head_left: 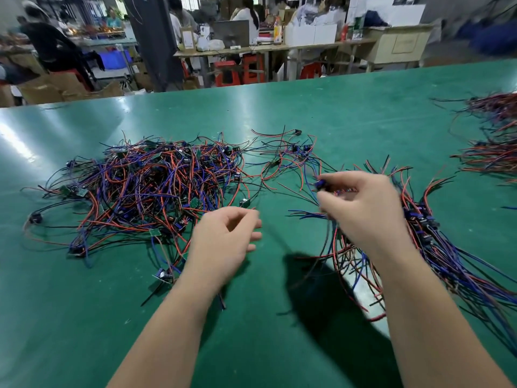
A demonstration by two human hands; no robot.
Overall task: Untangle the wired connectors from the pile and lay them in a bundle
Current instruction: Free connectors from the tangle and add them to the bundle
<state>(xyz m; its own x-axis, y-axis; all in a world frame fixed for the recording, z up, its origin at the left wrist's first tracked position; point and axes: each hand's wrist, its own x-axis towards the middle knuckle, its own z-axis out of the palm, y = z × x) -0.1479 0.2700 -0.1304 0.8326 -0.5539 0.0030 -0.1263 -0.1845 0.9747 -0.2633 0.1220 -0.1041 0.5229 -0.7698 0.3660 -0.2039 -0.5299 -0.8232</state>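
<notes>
The table (279, 113) is covered with a smooth green mat, glossy under the lights; a tangled pile (156, 186) of thin red, blue and black insulated wires is noted on its left half, with small green circuit boards and dark blue cylindrical parts scattered through it; loose strands are spread from its right edge toward the middle of the table. A bundle (436, 247) of like wires is laid on the right, the strands roughly aligned and running toward the near right corner, with dark blue parts gathered in a row near its middle; it is partly covered by the right forearm. The right hand (363, 208) is held above the far end of the bundle and is blurred; a wired connector (320, 184), a small dark blue part with thin wires trailing below it, is pinched between the thumb and curled fingers. The left hand (223, 242) is raised between pile and bundle, just beside the pile's near right edge; its fingers are loosely curled with the thumb close to the forefinger; whether a wire is pinched there cannot be told. Further heaps of wires (492, 141) are recorded at the far right edge, well apart from both hands.
</notes>
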